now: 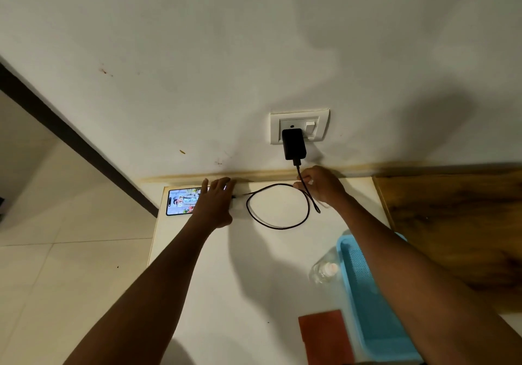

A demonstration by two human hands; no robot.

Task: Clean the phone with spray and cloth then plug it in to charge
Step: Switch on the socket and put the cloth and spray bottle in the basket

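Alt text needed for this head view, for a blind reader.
The left hand rests flat on a lit phone on a white table, while the right hand pinches the black cable hanging from the charger in a wall socket.

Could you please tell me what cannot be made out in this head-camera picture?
- Lit black phone: right end and cable joint, hidden by left hand.
- Thin black cable: grip unclear inside right hand.
- Clear spray bottle: blurred.
- Light-blue plastic tray: contents covered by right forearm.
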